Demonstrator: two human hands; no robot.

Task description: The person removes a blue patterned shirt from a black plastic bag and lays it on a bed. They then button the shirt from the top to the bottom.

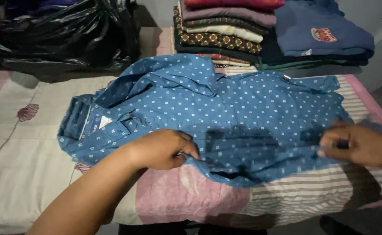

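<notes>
We see the left hand [162,149] and the right hand [360,143], each grip clenched on the near edge of the blue white-dotted cotton shirt [226,109], spread flat on the bed's pink-and-cream patchwork cover [21,161].

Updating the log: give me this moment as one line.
left hand: grips shirt edge | right hand: pinches shirt hem | shirt: spread on bed | behind: folded stacks, black bag

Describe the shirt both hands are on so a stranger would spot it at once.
On the bed, in front of the stacked folded clothes, one shirt lies spread flat. The left hand and right hand pinch its near edge. It alone is unfolded: blue with small white dots.
</notes>
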